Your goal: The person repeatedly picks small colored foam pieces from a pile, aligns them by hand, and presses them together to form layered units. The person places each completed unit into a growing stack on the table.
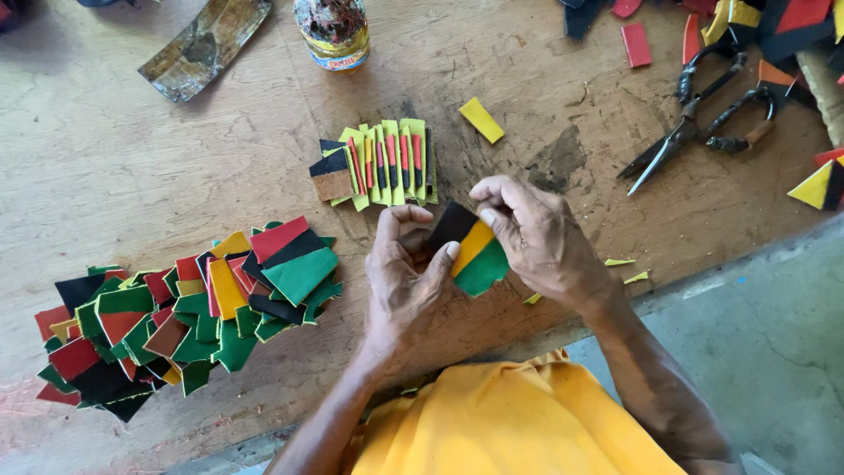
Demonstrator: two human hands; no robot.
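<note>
Nearest you, the yellow shirt (501, 422) fills the bottom of the view, and the tabletop (132, 149) edge runs diagonally just beyond it, from lower left up to the right, with grey floor (774, 334) past it on your right.

Just over that edge, your left hand (400, 277) and right hand (541, 233) meet on a small striped piece (470, 251) of black, yellow and green. The left fingers (447, 255) are clamped on its lower left side, thumb on top; the right fingers (488, 215) are pinched on its upper edge. The piece is held up off the wood, tilted, close to the near edge of the tabletop.

To your left lies a spread heap of cut pieces (185, 317) in red, green, black and yellow (its low end comes near the tabletop's edge). Bare wood lies between that heap and your left hand. Small yellow scraps (620, 262) lie beside your right wrist.

Just beyond your hands sits a fanned row of pieces (382, 163), apart from your fingers by a narrow gap. A single yellow strip (482, 120) lies to its right. Farther right are dark shears (694, 119), with more coloured offcuts (791, 26) at the far right corner.

At the far edge stand a bottle (332, 31) and a worn flat metal piece (204, 46); the far left wood is open.
</note>
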